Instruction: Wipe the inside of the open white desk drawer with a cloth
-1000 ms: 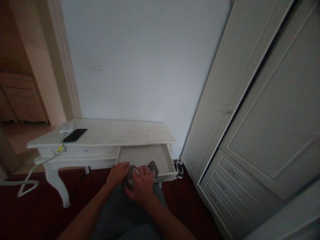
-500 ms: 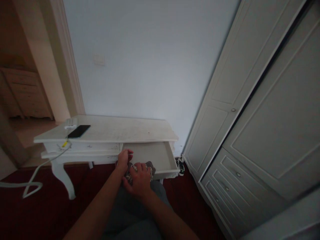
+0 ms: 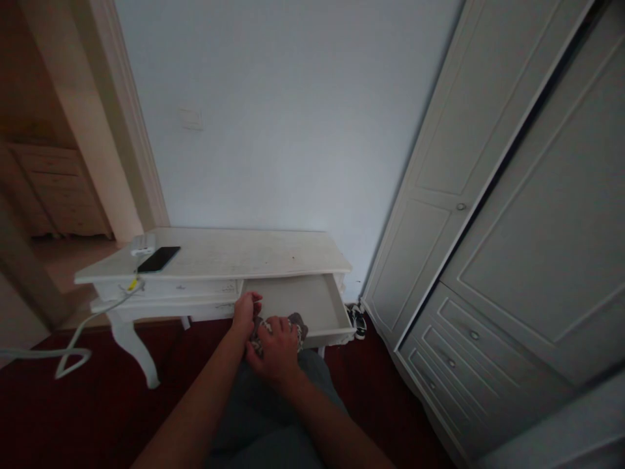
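White worktop (image 3: 244, 251), eight o'clock; open drawer (image 3: 307, 299), six. Right hand (image 3: 276, 348) grips brown patterned fabric (image 3: 299, 326) by drawer front, likely steadying it; left hand (image 3: 245, 312) curled beside, can't tell if gripping.

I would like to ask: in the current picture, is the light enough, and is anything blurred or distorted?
Head view: dim overall, the wall lighter, the floor very dark; head view: no strong glare; head view: the wardrobe slants outward, probably wide-lens distortion; head view: the patterned cloth under the right hand looks soft, its fine detail hard to read.
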The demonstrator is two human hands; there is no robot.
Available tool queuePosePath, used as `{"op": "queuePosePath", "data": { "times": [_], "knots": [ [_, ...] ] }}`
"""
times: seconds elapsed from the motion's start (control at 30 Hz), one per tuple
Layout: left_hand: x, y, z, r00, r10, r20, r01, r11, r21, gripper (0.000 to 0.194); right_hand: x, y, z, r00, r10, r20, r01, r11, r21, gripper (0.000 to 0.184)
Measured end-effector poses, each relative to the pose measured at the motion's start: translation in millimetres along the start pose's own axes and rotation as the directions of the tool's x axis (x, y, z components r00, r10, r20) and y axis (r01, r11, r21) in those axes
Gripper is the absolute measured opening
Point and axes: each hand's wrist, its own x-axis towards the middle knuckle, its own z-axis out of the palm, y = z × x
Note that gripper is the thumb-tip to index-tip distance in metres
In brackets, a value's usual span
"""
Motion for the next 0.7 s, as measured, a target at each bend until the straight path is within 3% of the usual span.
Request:
{"op": "queuePosePath", "data": {
  "times": [0.17, 0.37, 0.6, 0.7],
  "knots": [
    [-1.3, -2.4, -0.1, 0.999, 0.028, 0.016, -0.028, 1.0, 0.005, 0.01, 1.0, 0.7, 0.5, 1.0, 0.0, 0.003, 0.0, 1.0, 0.024, 0.055],
    [-1.5, -2.2, -0.9, 1.0, -0.009, 0.028, 0.009, 1.0, 0.0, 0.003, 2.7, -3.9, 0.3, 0.999, 0.044, -0.011, -0.044, 0.999, 0.001, 0.031],
    [0.9, 0.5, 0.1, 0.995, -0.103, 0.018, 0.103, 0.994, -0.022, 0.025, -0.8, 2.4, -1.2, 0.999, -0.031, -0.007, 0.031, 0.999, 0.024, 0.052],
    [-0.7, 2.0, -1.1, 0.991, -0.129, 0.024, 0.13, 0.991, -0.041, 0.026, 0.3, 2.1, 1.6, 1.0, -0.001, -0.02, 0.001, 1.0, 0.022, 0.044]
  ]
}}
